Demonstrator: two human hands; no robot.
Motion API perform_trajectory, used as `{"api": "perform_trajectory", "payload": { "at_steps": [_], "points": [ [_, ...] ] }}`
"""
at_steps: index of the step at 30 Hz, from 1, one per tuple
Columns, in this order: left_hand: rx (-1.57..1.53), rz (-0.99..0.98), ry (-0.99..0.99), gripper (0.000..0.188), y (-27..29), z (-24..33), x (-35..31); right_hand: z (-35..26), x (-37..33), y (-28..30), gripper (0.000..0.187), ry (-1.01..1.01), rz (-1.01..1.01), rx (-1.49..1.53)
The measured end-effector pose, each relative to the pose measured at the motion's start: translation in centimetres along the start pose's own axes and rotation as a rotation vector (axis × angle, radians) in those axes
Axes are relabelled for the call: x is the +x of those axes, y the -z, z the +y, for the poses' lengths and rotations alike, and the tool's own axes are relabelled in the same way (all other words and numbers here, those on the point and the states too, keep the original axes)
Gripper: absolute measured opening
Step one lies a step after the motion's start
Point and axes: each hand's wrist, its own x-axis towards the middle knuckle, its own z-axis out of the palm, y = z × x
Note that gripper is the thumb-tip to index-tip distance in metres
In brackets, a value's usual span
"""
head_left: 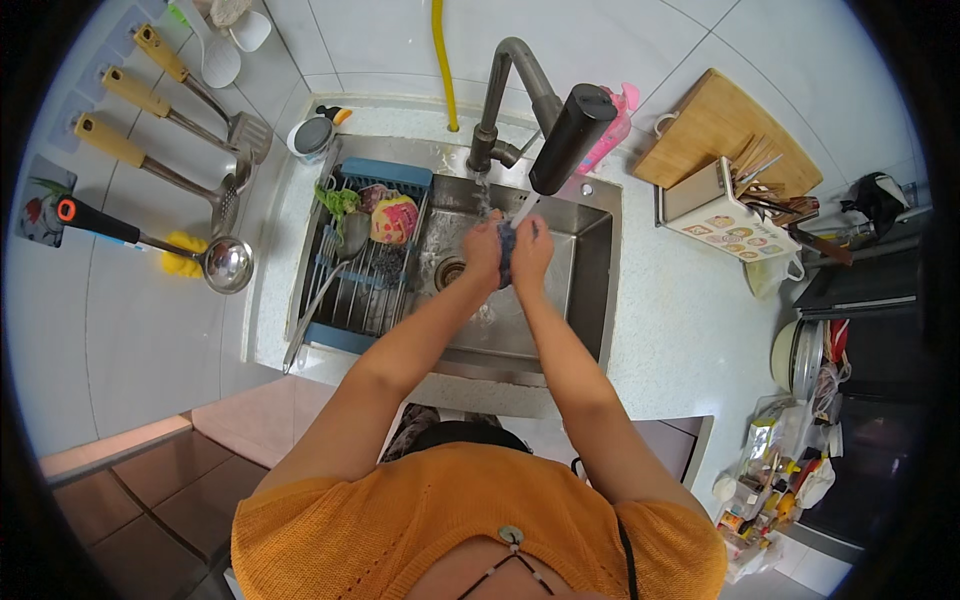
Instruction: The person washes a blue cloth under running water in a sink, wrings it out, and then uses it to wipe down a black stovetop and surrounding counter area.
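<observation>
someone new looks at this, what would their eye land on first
Probably the bright orange top filling the bottom of the picture, then the left hand and right hand holding a dark bluish item under a stream of water in the steel sink. Above them looms the bulky black tap head, with a vivid yellow hose behind it to the left.

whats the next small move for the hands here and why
I'd probably turn the dark bundle a little under the stream: the tap is running, the water seems to meet only the bundle's far end, and the left hand and right hand grip it from either side over the sink.
</observation>
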Motion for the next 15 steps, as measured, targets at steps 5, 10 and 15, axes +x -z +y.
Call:
{"api": "perform_trajectory", "payload": {
  "at_steps": [5, 10, 15],
  "points": [
    [0.148, -0.002, 0.002, 0.034, 0.6, 0.7, 0.7, 1.2, 0.6, -0.7, 0.02, 0.076, -0.045, -0.082],
    [0.023, 0.027, 0.411, 0.035, 0.4, 3.5, -0.5, -1.9, -2.2, -0.7, 0.02, 0.338, -0.073, -0.041],
    [0.034, -0.209, 0.153, 0.037, 2.7, -3.0, 3.4, 1.6, 2.4, -0.2, 0.04, 0.065, -0.12, -0.446]
  ]
}}
